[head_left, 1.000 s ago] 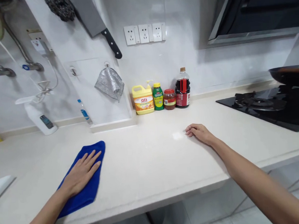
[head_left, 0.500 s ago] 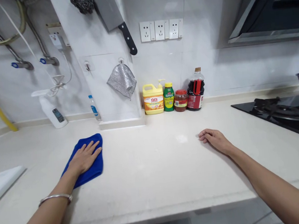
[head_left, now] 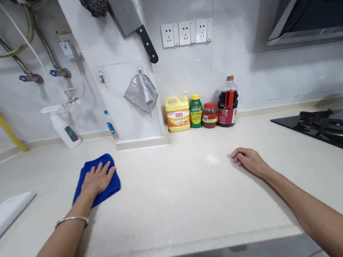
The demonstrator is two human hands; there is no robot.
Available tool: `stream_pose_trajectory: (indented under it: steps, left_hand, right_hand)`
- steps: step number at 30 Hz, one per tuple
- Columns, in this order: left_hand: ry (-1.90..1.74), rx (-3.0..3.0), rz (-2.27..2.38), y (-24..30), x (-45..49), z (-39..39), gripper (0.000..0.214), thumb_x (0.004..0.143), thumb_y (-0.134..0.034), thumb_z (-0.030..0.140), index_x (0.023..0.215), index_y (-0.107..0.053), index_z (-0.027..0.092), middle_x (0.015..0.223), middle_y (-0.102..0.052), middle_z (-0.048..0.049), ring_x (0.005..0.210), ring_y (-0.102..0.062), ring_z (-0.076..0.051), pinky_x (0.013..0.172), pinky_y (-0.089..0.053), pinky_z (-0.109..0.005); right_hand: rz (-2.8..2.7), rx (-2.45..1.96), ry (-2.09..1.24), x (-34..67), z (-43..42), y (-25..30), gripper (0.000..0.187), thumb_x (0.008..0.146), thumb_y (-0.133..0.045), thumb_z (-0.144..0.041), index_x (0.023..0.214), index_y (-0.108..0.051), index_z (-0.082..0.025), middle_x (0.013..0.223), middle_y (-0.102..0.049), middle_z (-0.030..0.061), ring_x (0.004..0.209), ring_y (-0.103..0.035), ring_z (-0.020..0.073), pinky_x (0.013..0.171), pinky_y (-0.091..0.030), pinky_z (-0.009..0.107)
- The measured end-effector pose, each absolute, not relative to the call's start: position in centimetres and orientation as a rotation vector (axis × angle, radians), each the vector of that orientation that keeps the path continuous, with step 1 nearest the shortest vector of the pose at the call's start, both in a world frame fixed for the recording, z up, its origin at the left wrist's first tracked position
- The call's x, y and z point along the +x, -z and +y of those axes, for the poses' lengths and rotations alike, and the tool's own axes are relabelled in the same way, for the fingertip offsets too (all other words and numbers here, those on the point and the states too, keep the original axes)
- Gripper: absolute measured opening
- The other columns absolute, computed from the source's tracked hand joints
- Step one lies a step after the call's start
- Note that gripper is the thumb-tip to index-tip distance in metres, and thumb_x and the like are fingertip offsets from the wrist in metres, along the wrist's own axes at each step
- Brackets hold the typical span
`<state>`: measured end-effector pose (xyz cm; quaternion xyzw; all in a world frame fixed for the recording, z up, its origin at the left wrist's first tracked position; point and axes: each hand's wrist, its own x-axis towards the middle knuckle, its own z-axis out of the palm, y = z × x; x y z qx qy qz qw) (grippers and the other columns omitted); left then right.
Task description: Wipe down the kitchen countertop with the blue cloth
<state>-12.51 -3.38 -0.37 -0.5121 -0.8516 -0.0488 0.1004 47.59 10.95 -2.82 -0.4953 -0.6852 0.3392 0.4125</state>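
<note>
My left hand [head_left: 98, 180] lies flat with fingers spread on a folded blue cloth [head_left: 114, 184], pressing it against the pale countertop [head_left: 176, 191]. A silver bangle [head_left: 71, 219] circles the left wrist. On the right part of the counter rests my right hand [head_left: 249, 161], its fingers loosely curled in with nothing visible in them. That hand is apart from the cloth and sits in front of a dark sauce bottle [head_left: 227, 114].
Along the wall stand a yellow detergent jug [head_left: 178, 118], a green bottle [head_left: 196, 112], a red-lidded jar [head_left: 210, 115] and a white spray bottle [head_left: 66, 131]. A cleaver [head_left: 127, 13] hangs above. A gas stove [head_left: 322, 128] is at right, a white board [head_left: 9, 214] at left.
The view has shifted slightly, moving the scene right. My left hand and the cloth have slid a little away from me, with the cloth turning slightly. My right hand stays resting on the counter.
</note>
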Motion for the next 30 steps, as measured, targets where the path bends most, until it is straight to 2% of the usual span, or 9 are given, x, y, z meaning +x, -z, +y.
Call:
stream_pose_trajectory:
  steps: [6,14,25,30]
  left_hand:
    - [0.028,-1.466,-2.634,-0.2,-8.7,-5.3,0.072,0.092,-0.018,0.055,0.152,-0.029,0.016,0.16,-0.024,-0.018,0.146,-0.024,-0.043,0.115,-0.027,-0.059]
    - [-0.011,-1.645,-2.451,0.4,-2.8,-8.6,0.066,0.094,-0.02,0.054,0.149,-0.036,0.022,0.157,-0.035,-0.0134,0.146,-0.028,-0.035,0.115,-0.029,-0.056]
    - [-0.016,-1.787,-2.299,0.9,7.0,-12.3,0.065,0.097,-0.024,0.052,0.152,-0.029,0.018,0.159,-0.027,-0.0169,0.147,-0.021,-0.039,0.117,-0.028,-0.058]
    - [0.003,-1.89,-2.26,0.3,10.3,-13.5,0.065,0.097,-0.028,0.052,0.151,-0.032,0.017,0.158,-0.026,-0.0171,0.147,-0.02,-0.039,0.118,-0.027,-0.059]
  right_hand:
    - [-1.739,-1.244,-0.863,47.4,11.2,2.8,0.02,0.074,-0.046,-0.024,0.076,-0.065,-0.018,0.063,-0.064,0.0004,0.052,-0.058,0.0114,0.053,-0.047,0.022]
    - [-1.799,-1.253,-0.793,47.4,11.0,2.7,0.022,0.078,-0.044,-0.018,0.076,-0.065,-0.019,0.062,-0.065,-0.0004,0.052,-0.058,0.0113,0.055,-0.046,0.021]
    - [-1.805,-1.235,-0.76,47.4,10.9,2.5,0.021,0.074,-0.046,-0.012,0.074,-0.066,-0.018,0.062,-0.068,0.0006,0.054,-0.061,0.0131,0.057,-0.048,0.023]
    - [-1.793,-1.208,-0.771,47.5,10.7,2.2,0.021,0.074,-0.047,-0.009,0.074,-0.065,-0.018,0.061,-0.067,0.0004,0.053,-0.06,0.0121,0.056,-0.048,0.021]
